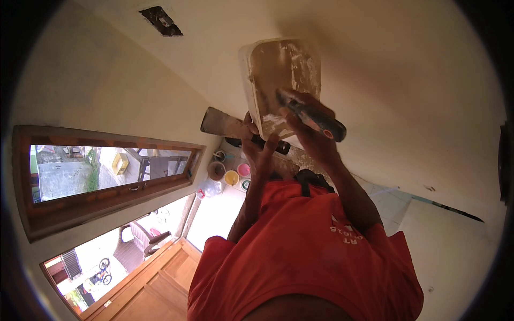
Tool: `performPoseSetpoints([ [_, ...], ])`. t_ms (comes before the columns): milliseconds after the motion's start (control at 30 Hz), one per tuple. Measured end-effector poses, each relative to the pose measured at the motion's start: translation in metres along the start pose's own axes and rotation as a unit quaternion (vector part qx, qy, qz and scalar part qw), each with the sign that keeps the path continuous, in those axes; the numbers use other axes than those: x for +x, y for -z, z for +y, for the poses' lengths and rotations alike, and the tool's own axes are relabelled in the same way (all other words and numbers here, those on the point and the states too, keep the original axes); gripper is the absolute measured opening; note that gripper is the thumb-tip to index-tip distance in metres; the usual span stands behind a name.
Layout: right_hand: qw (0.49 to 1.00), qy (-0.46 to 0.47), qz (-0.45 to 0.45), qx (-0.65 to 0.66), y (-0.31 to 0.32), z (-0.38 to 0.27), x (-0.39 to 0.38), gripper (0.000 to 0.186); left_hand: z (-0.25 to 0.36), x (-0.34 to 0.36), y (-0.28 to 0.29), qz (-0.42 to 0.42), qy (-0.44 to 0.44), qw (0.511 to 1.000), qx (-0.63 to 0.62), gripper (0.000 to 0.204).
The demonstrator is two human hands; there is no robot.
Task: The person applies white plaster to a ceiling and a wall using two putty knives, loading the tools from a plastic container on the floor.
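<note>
My left hand (258,150) is closed on the near end of a rectangular plastic tub (245,69), smeared inside with whitish filler. The same hand also grips a putty knife (220,123), its wide, stained blade pointing left and its dark handle crossing under my fingers. My right hand (308,109) is wrapped round a tool with a thick black handle (334,130) that has an orange spot near its end. That tool's front end reaches into the tub; its blade is blurred and mostly hidden, and I cannot tell whether it touches the filler.
A pale wall (401,107) rises close in front, with a cut-out hole (161,21) at upper left. To the left are a wood-framed window (112,214) and a wooden door (155,291). Below stand a brown bucket (216,170), a yellow bucket (231,177) and a pink one (243,169).
</note>
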State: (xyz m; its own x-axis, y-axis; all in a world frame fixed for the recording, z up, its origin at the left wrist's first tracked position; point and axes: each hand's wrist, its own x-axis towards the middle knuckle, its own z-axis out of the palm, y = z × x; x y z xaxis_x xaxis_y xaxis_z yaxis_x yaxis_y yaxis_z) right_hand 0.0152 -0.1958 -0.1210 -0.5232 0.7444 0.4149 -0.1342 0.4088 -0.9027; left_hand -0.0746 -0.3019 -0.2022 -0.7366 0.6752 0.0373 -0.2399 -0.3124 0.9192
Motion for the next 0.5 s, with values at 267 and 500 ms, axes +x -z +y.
performPoseSetpoints([
  [267, 0.965, 0.122, -0.144, -0.181, 0.025, -0.001, 0.038, 0.031, 0.008, -0.002, 0.0, 0.014, -0.016, 0.999, -0.029, 0.08],
  [500, 0.916, 0.105, -0.291, -0.256, 0.027, -0.016, 0.004, 0.045, 0.009, -0.006, 0.011, 0.023, 0.024, 0.997, -0.066, 0.072],
])
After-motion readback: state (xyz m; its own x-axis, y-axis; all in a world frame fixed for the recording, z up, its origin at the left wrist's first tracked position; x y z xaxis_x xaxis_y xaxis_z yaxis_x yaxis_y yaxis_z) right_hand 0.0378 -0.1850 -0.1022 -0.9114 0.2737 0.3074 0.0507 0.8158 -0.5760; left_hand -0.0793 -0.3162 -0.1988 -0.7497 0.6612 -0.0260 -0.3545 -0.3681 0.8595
